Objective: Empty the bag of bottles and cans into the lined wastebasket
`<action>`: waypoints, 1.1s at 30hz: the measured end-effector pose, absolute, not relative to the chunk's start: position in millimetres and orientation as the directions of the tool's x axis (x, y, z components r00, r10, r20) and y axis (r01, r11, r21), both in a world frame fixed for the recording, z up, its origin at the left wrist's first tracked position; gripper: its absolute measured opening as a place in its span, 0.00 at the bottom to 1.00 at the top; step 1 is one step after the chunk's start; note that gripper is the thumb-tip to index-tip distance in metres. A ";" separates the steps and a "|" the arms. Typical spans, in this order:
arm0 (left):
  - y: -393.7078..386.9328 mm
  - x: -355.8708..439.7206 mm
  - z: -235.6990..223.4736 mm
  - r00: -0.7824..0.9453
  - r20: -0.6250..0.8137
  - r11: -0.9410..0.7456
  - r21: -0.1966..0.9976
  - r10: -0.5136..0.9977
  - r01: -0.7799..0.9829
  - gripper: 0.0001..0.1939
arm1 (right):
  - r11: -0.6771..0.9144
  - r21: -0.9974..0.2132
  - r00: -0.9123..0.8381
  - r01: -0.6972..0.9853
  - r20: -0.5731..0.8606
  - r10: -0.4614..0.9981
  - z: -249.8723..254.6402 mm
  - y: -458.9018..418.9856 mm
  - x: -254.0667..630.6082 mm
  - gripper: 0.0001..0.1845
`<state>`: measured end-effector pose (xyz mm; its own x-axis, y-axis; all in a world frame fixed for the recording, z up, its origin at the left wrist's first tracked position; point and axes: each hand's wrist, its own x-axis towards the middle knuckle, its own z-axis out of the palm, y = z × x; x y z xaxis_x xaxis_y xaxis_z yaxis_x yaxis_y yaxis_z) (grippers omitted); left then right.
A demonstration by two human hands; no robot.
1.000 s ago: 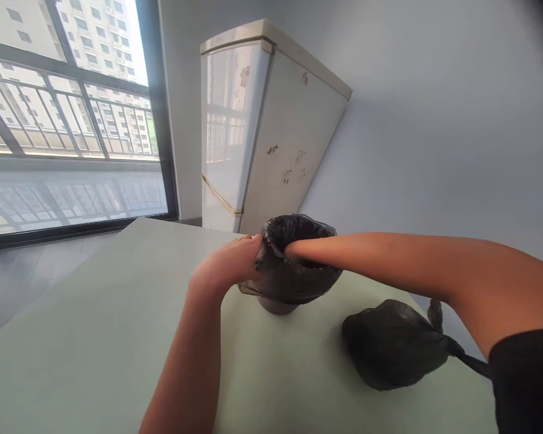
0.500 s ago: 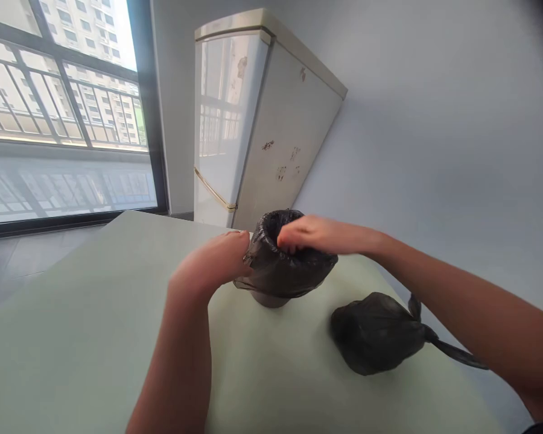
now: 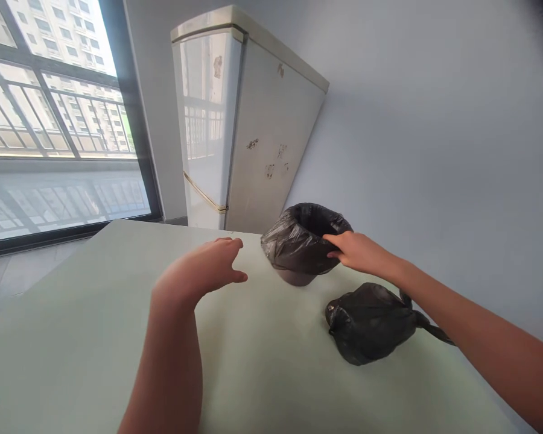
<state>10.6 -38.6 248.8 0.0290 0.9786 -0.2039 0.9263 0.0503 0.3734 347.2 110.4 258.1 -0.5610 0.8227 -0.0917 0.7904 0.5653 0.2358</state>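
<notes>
A small bin (image 3: 296, 278) stands on the pale green table, its mouth and upper sides covered by a black bin bag (image 3: 294, 244) folded over the rim. My right hand (image 3: 355, 250) grips the bag-covered rim on the right side, thumb and fingers on either side of the edge. To the left of the bin, my left hand (image 3: 212, 265) hovers above the table, thumb and fingers apart, holding nothing. A tied, filled black plastic bag (image 3: 371, 325) lies in front of the bin, under my right forearm.
The pale green table (image 3: 104, 313) fills the foreground. Behind it stands a white fridge (image 3: 271, 132) with worn patches, beside a grey wall (image 3: 434, 150). A large window (image 3: 58, 120) with a railing outside is at the left.
My left hand has come off the bag's edge and opened. My right hand has moved from inside the mouth to the right rim. The bin has shifted right and back.
</notes>
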 end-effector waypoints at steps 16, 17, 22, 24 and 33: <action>-23.8 26.8 235.7 0.044 -0.223 0.040 0.360 0.974 0.932 0.32 | 0.425 -0.184 -0.258 0.887 0.566 0.783 232.6 116.0 474.2 0.32; -24.6 28.9 237.7 0.045 -0.242 0.043 0.346 0.969 0.937 0.32 | 0.369 -0.238 -0.159 0.898 0.608 0.778 228.0 110.3 494.6 0.28; -23.5 45.6 244.6 0.091 -0.306 0.002 0.290 0.948 0.957 0.31 | -0.068 -0.606 0.286 0.793 0.270 0.919 173.9 84.8 601.2 0.24; -19.2 60.8 241.1 0.139 -0.284 -0.066 0.252 0.949 0.966 0.26 | -0.107 -0.780 0.231 0.617 0.050 0.972 144.9 67.8 617.3 0.27; -36.5 168.3 158.8 0.548 0.243 -0.586 0.511 0.801 0.629 0.16 | 0.033 -0.917 0.162 0.398 0.106 0.981 74.5 -31.0 492.2 0.26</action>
<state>168.3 -36.5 158.8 0.5480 0.8005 0.2426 0.6289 -0.5855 0.5114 492.2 -31.0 74.5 0.1616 0.9812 0.1057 0.3976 0.0333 -0.9170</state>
